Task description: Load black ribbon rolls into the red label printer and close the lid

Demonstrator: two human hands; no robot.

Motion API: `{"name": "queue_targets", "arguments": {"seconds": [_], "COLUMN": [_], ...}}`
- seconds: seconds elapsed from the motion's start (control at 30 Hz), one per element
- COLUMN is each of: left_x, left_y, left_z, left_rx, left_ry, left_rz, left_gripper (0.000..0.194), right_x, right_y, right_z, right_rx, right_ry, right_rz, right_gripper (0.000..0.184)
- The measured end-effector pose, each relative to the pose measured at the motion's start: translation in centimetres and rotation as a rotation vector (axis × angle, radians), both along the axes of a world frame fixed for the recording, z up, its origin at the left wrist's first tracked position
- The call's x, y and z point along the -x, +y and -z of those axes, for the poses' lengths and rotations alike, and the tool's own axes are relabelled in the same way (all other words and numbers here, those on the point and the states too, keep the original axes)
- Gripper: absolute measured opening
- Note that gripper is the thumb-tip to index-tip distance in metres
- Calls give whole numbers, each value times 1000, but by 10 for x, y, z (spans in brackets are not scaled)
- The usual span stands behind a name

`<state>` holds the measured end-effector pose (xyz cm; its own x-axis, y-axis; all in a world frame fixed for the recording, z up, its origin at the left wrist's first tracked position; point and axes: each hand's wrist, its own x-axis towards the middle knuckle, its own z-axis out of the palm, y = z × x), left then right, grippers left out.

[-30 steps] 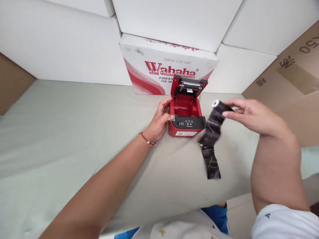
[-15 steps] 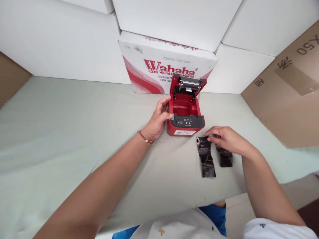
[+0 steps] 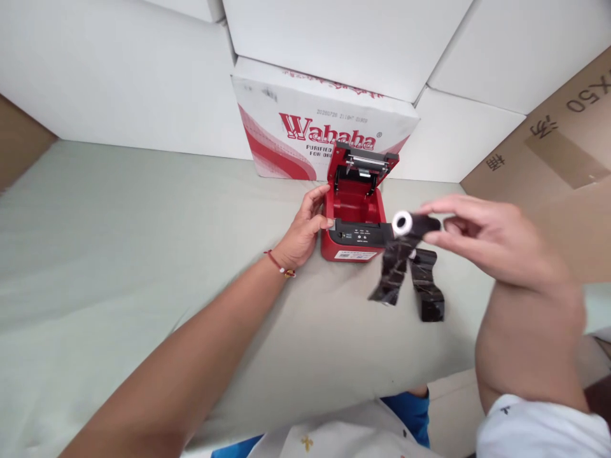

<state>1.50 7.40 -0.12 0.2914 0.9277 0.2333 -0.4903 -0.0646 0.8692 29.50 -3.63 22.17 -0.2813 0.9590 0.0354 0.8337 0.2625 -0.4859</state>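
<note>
Head camera: I see the left hand (image 3: 304, 232) gripping the near side of a red printer (image 3: 353, 251), thumb on its front corner, fingers along its flank — its lid (image 3: 365, 154) stands open. The right hand (image 3: 496, 238) pinches a black roll (image 3: 422, 226) between thumb and fingertips, a loose strip (image 3: 394, 270) hanging from it. Under that hand — on the greenish cloth (image 3: 143, 254) — lies a second black strip (image 3: 426, 283). A Wahaha carton (image 3: 267, 127) stands beyond the left hand.

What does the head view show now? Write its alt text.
The right hand holds a black roll, its loose end hanging, near an open red device the left hand grips. Another black roll lies on the pale cloth.
</note>
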Motion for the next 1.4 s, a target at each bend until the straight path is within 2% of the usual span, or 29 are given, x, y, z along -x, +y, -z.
{"name": "queue_targets", "arguments": {"seconds": [0.07, 0.2, 0.27, 0.33, 0.4, 0.43, 0.53, 0.73, 0.8, 0.87, 0.9, 0.97, 1.03, 1.1, 1.2, 1.27, 1.4], "left_x": [0, -1, -2, -4, -7, -9, -13, -15, -16, -17, -18, -19, -20, -21, -22, -23, -22], "left_y": [1, 0, -7, -19, -33, -39, -51, -54, -54, -55, -55, -57, -58, -60, -61, -62, -62], "left_z": [0, 1, -1, -6, -11, -13, -16, -12, -9, -7, -6, -7, -11, -17, -25, -26, -22], "left_rx": [-6, -74, -154, -293, -535, -649, -853, -880, -897, -940, -971, -1040, -1114, -1184, -1242, -1249, -1228], "left_ry": [7, 47, 112, 226, 334, 375, 509, 632, 595, 565, 571, 633, 698, 704, 661, 663, 674], "left_rz": [-2, -16, -121, -345, -554, -599, -609, -481, -467, -525, -574, -677, -766, -841, -901, -907, -901], "left_gripper": [79, 75, 65, 49, 46, 47, 39, 32, 34, 35, 35, 33, 32, 31, 28, 27, 33], "right_x": [16, 47, 56, 62, 65, 66, 68, 71, 71, 68, 65, 57, 46, 35, 27, 29, 39], "right_y": [26, 76, 92, 101, 106, 108, 112, 109, 100, 90, 86, 83, 89, 103, 121, 124, 105], "right_z": [13, 56, 70, 77, 80, 80, 83, 88, 82, 72, 67, 60, 59, 65, 78, 81, 67], "right_rx": [-17, -47, -71, -74, -57, -49, -54, -97, -92, -134, -193, -417, -636, -712, -601, -529, -452], "right_ry": [-1, 50, 13, -29, -48, -49, -41, -33, 60, 200, 267, 346, 290, 158, 68, 109, 214], "right_rz": [84, 96, 92, 84, 75, 72, 85, 121, 96, 74, 79, 127, 164, 128, 10, -26, -32], "right_gripper": [36, 37, 37, 39, 43, 45, 46, 35, 26, 25, 28, 39, 50, 63, 82, 84, 76]}}
